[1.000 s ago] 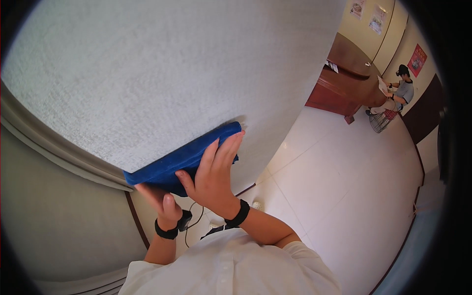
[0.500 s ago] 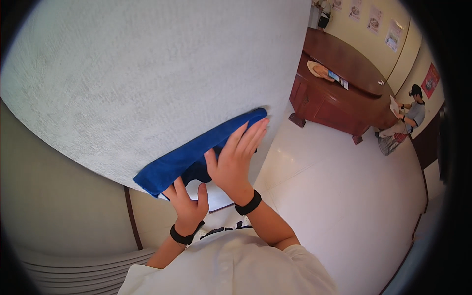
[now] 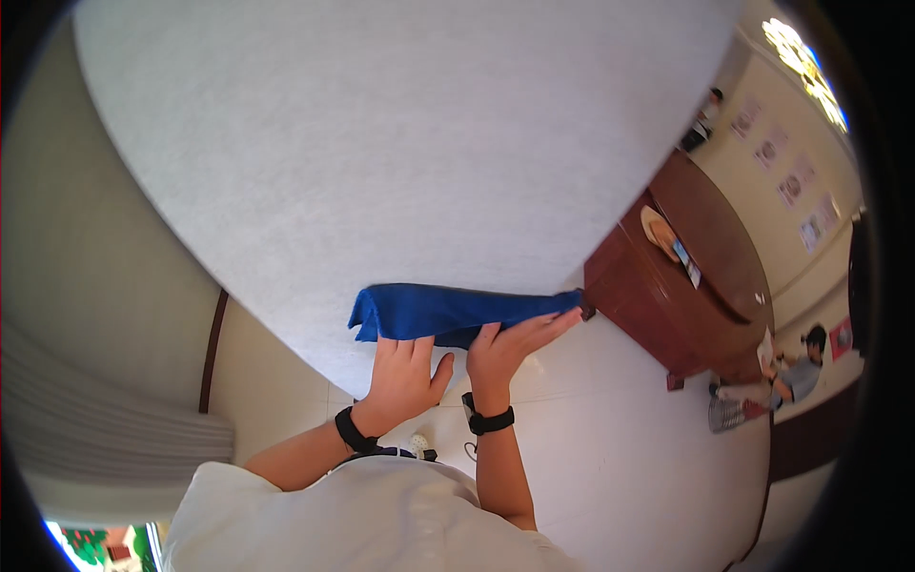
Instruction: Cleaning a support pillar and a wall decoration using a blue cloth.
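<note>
A folded blue cloth (image 3: 448,310) lies against the lower part of a broad white surface (image 3: 419,153). My left hand (image 3: 400,381) meets the cloth's lower edge at its left half. Its fingers are straight, with their tips tucked behind the fold, and its thumb stands apart. Along the right half, my right hand (image 3: 505,357) rests with its fingers stretched out toward the cloth's right end. Neither hand is curled round the cloth. Each wrist wears a black band.
At the right stands a dark red wooden cabinet (image 3: 634,286) with a straw hat (image 3: 660,234) on top. Beyond it a person (image 3: 799,374) works near a wire basket (image 3: 726,414). A grey curtain (image 3: 105,400) hangs at the left. Pale tiled floor (image 3: 629,458) lies below.
The cloth, slanted before, now lies nearly level, lower and further right in the view. Both hands have moved with it. The view has turned, so the cabinet appears lower and further right.
</note>
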`<action>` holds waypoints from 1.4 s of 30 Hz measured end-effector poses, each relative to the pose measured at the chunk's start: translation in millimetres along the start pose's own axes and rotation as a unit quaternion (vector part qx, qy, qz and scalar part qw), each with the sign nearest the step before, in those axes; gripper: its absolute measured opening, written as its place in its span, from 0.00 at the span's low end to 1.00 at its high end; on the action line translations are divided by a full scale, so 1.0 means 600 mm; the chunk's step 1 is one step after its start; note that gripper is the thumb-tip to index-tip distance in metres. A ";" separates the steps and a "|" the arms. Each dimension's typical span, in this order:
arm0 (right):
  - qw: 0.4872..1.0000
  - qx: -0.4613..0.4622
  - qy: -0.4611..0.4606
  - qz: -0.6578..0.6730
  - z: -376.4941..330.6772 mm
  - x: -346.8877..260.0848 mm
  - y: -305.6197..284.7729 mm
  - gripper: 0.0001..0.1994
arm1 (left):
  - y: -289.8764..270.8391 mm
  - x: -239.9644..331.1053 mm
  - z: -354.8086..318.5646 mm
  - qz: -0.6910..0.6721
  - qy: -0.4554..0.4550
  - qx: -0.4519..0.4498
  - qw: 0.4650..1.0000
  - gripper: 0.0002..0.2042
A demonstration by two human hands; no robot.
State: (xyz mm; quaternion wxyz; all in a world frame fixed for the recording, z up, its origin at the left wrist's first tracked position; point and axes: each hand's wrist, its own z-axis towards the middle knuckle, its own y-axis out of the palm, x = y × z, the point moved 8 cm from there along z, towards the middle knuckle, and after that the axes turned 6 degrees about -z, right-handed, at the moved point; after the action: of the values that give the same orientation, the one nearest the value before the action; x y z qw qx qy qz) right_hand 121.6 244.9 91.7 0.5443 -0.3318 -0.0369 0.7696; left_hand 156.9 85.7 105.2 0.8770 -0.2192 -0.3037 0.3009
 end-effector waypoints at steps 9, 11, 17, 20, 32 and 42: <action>0.994 -0.042 -0.061 0.083 -0.002 -0.157 0.033 0.50 | -0.120 -0.033 0.020 0.004 -0.025 0.063 0.998 0.30; 0.989 -0.050 -0.088 0.105 -0.006 -0.195 0.042 0.52 | -0.148 -0.056 0.015 -0.021 -0.045 0.071 0.996 0.31; 0.986 -0.017 -0.127 0.108 -0.014 -0.275 0.044 0.50 | -0.252 -0.074 0.020 0.012 -0.032 0.171 0.985 0.32; 0.988 -0.002 -0.114 0.104 -0.019 -0.315 0.056 0.51 | -0.281 -0.105 0.035 -0.059 -0.018 0.144 0.988 0.29; 0.994 -0.032 -0.036 0.100 -0.084 -0.302 0.120 0.50 | -0.261 -0.182 0.037 -0.168 0.060 0.128 0.976 0.22; 0.999 -0.008 0.040 0.034 -0.040 -0.206 0.073 0.47 | -0.165 -0.148 -0.028 -0.062 0.062 0.035 0.996 0.28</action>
State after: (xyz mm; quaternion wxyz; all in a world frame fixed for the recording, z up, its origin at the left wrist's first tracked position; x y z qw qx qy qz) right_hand 122.5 113.3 113.1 0.5158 -0.3682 -0.0097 0.7735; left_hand 151.0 -47.7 113.6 0.9182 -0.1873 -0.2510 0.2423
